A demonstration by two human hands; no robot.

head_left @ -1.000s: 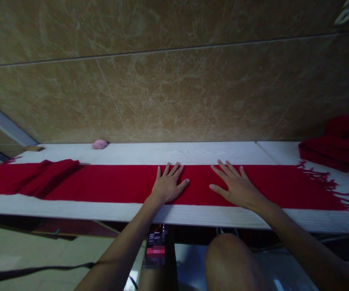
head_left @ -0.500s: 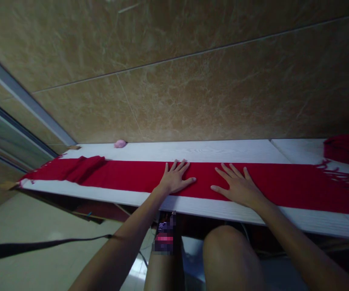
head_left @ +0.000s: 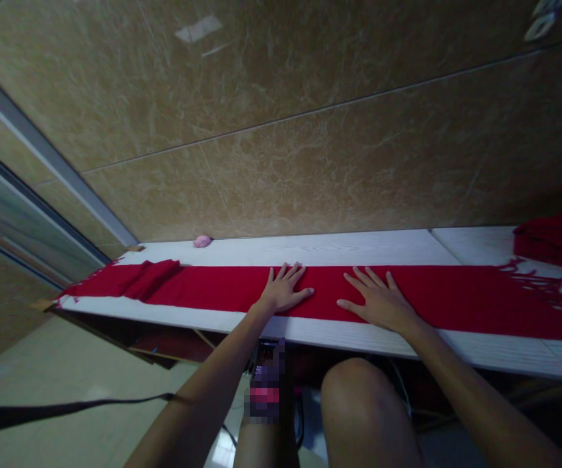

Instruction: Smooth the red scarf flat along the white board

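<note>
Scarf lay lengthwise on the white table, under both hands of the person. Left hand was set palm down on it with the fingers spread wide, and right hand lay likewise, a little apart, the two thumbs pointing toward each other; neither hand had hold of anything. For pressing such a cloth well, in my judgement, the palms should be flat and the weight equal, and any stroke should go slowly outward along the length, so that the weave is not pulled crooked. The middle part looked smooth, matt and soft, perhaps of wool, with straight long edges. Toward the left end, a raised fold crossed it in soft ridges, and this place would probably need the lightest touch. At the right end the fringe spread in thin twisted strands, some of them crossing. Beyond it, near the wall, sat a thick red pile of cloth. A small rounded pink thing rested behind the scarf, close to the wall, whose brown tiles were shiny and veined like marble.
</note>
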